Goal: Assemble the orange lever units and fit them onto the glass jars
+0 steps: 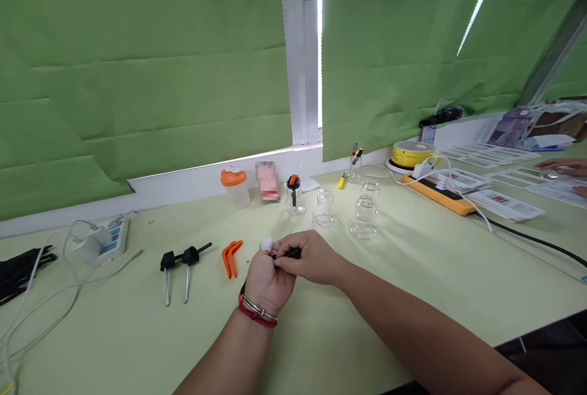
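Observation:
Near the table's middle my two hands meet. My left hand [270, 279] is palm up, its fingers curled and partly hidden. A white piece [266, 243] sticks up beyond its fingers, and an orange-and-black edge [241, 291] shows beside the wrist. My right hand [307, 254] is pinched on a small black part [292, 253], which touches the left fingers. What the left fingers enclose is mostly hidden. Just left lie two orange curved handles [232, 258] and a tiny metal nut [248, 262]. Farther left are two black parts with metal rods [178, 258].
Several glass jars [325, 208] stand behind my hands, one with a black-and-orange top [294, 184]. A cup with an orange lid [234, 180] and a yellow-handled screwdriver [342, 181] are behind. Power strips [438, 194] and cables lie either side. Another person's hand [564, 167] is far right.

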`<action>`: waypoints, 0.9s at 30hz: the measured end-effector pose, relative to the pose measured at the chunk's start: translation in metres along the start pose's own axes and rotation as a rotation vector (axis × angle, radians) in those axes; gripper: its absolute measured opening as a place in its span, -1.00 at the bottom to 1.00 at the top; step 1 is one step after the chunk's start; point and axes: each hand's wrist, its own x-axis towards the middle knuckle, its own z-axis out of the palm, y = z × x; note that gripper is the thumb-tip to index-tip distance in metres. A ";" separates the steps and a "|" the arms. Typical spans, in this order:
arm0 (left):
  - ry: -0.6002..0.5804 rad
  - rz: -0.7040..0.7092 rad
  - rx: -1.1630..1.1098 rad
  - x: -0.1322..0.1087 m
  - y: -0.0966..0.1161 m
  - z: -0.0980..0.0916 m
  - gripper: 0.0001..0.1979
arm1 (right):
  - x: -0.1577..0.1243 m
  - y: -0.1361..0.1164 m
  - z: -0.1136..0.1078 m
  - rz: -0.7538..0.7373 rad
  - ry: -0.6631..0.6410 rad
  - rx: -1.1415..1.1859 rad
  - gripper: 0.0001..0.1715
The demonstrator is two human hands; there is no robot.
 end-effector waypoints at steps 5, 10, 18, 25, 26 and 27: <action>-0.093 -0.070 -0.017 -0.001 0.002 -0.011 -0.66 | -0.002 -0.007 0.002 0.001 0.047 -0.221 -0.79; -0.192 -0.116 0.017 -0.001 0.002 -0.015 -0.64 | 0.000 -0.017 0.012 0.007 0.028 -0.682 -0.65; -0.206 -0.117 -0.028 -0.002 0.002 -0.018 -0.58 | -0.001 -0.013 0.020 -0.016 0.136 -0.729 -0.66; -0.239 -0.110 -0.060 -0.003 -0.002 -0.017 -0.52 | 0.001 -0.005 0.015 0.058 0.237 -0.346 -0.63; -0.244 -0.105 -0.066 -0.003 -0.002 -0.016 -0.52 | 0.003 -0.003 0.014 0.101 0.275 -0.199 -0.60; -0.253 -0.102 -0.069 -0.003 -0.003 -0.015 -0.51 | 0.005 0.000 0.013 0.149 0.307 -0.046 -0.58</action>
